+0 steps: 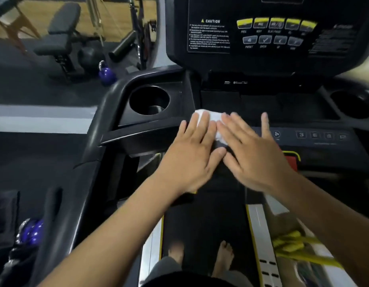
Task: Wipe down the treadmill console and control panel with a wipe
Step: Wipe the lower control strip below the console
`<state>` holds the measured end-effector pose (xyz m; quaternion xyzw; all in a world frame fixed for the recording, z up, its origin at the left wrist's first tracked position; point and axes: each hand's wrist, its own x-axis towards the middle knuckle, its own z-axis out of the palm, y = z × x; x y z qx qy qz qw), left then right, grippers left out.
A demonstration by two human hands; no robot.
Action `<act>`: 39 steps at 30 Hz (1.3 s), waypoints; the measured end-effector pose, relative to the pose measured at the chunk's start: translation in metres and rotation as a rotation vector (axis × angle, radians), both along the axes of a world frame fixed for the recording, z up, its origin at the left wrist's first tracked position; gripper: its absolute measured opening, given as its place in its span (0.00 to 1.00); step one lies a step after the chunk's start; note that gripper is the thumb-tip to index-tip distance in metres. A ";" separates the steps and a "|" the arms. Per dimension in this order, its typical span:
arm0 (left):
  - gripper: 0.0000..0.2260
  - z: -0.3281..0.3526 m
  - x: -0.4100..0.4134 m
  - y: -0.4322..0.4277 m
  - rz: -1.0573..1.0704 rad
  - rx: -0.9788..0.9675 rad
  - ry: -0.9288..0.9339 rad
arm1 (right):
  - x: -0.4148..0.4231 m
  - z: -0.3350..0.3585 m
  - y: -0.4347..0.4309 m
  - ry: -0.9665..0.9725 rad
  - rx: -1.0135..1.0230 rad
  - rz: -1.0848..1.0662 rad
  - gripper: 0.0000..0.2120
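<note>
A white wipe [213, 119] lies flat on the black lower control panel [316, 139] of the treadmill, just right of the left cup holder [149, 99]. My left hand [192, 156] presses on the wipe's left part with straight fingers. My right hand [254, 154] lies flat beside it, fingers spread, its fingertips on the wipe's right edge; it is a little blurred. The upright console [270, 32] with yellow and grey buttons and a caution label rises behind. Most of the wipe is hidden under my fingers.
A second cup holder [351, 104] sits at the right. A red stop button [290, 162] shows by my right wrist. The treadmill belt [204, 220] and my bare feet are below. A weight bench [61, 36] and a purple kettlebell [106, 73] stand at the left.
</note>
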<state>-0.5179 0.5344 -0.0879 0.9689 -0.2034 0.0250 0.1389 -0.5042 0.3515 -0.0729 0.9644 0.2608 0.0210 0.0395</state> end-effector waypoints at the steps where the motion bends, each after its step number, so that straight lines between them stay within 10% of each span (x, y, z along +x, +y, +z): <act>1: 0.34 0.000 -0.001 0.002 -0.017 -0.016 0.021 | -0.002 -0.001 0.002 -0.004 0.015 -0.015 0.31; 10: 0.32 -0.025 -0.112 0.038 -0.125 -0.027 0.025 | -0.099 -0.031 0.012 0.031 0.086 0.100 0.31; 20: 0.34 0.005 -0.011 -0.010 -0.034 0.112 -0.045 | -0.014 0.003 -0.010 -0.014 0.001 -0.071 0.27; 39: 0.31 -0.001 -0.059 -0.033 -0.019 0.214 -0.081 | -0.052 -0.007 -0.036 0.026 0.124 0.042 0.27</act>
